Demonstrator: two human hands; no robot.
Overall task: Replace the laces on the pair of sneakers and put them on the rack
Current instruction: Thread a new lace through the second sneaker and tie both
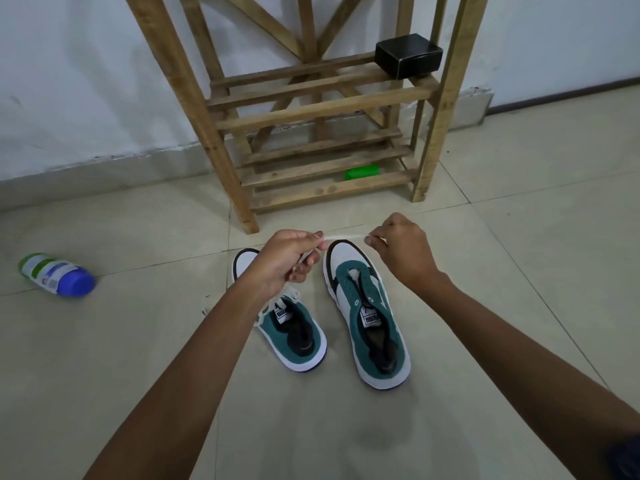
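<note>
A: How will that white lace handle?
B: Light and limp, I'd judge, and a bit slick; best pinched near its ends, as it's stretched above the toe of the right sneaker, which sits on the floor tiles beside the left sneaker, before the wooden rack.
A: And the hands?
B: The left hand curls round one stretch of lace; the right hand pinches the other between thumb and fingertip; neither is slack.
</note>
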